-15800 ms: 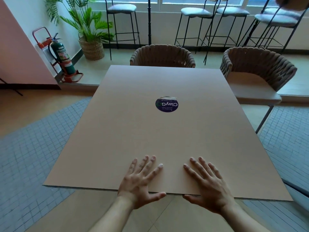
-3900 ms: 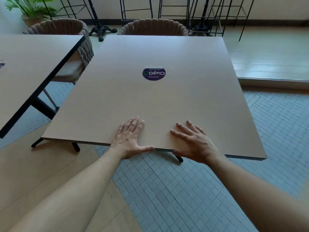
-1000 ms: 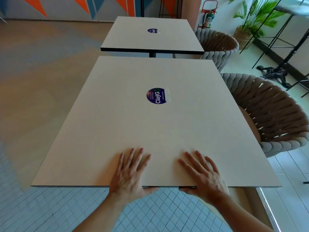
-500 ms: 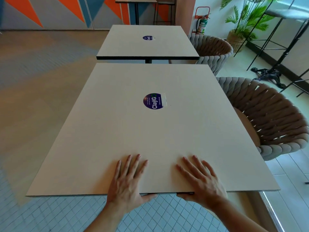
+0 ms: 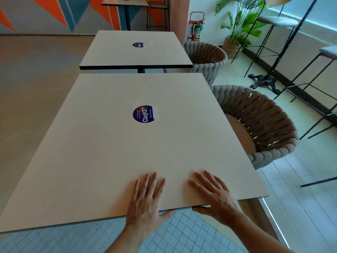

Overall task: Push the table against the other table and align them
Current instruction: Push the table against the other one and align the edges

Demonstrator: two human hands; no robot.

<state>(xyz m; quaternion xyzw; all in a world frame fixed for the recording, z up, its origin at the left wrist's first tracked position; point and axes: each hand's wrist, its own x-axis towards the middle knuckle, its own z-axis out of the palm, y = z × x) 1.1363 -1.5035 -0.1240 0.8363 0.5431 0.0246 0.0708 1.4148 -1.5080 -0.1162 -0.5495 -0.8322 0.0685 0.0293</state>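
Near square beige matte laminate table (image 5: 113, 148), round purple sticker (image 5: 144, 114) at centre. Left hand (image 5: 145, 201) and right hand (image 5: 213, 196) clamp near edge: fingers flat on top, thumbs hooked under. Second matching beige table with black edge (image 5: 135, 50) ahead, narrow gap between, edges roughly parallel. Grey woven rope chair (image 5: 259, 123) just beside right edge. Small blue square floor tiles (image 5: 182, 234) below hands.

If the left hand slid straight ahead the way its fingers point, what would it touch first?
Probably the round sticker. The left hand lies flat on the near table, with only bare tabletop between.
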